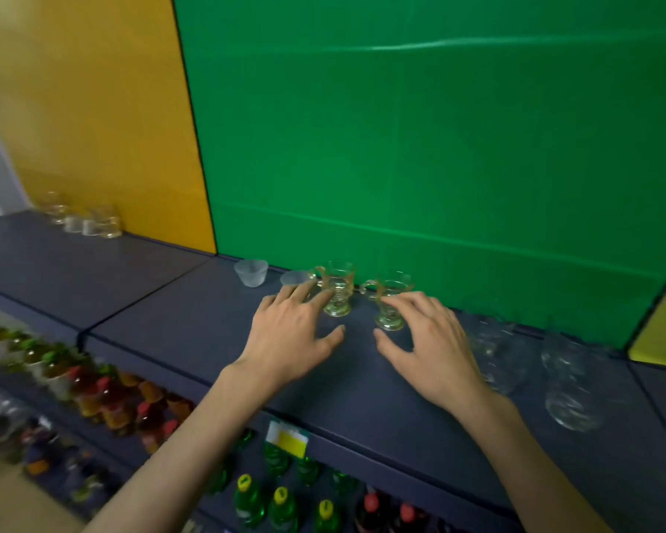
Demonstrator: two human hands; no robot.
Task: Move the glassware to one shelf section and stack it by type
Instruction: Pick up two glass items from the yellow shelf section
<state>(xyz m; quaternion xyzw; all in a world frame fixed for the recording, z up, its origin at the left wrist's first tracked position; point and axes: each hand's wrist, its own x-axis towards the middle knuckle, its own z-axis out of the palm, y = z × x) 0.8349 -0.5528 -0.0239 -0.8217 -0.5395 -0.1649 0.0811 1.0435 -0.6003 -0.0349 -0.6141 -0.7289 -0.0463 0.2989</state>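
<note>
Two yellowish footed glass cups with handles stand side by side on the dark blue shelf top [193, 325], against the green wall. My left hand [293, 332] is spread open, its fingertips at the left cup [337, 288]. My right hand [427, 336] is spread open too, with fingers touching the right cup [391, 302]. Neither hand holds a cup. Two small frosted cups, one [251, 272] standing free and one [293, 279] partly behind my left fingers, are to the left. Clear tumblers, one [496, 352] near my right hand and one [569, 382] farther right, stand on the same section.
A cluster of clear glasses [85, 221] sits far left on the neighbouring shelf section by the yellow wall. Below the shelf edge are rows of bottles: green ones [281, 505] under my arms, red and orange ones [112, 394] to the left. A yellow price tag [289, 438] hangs on the edge.
</note>
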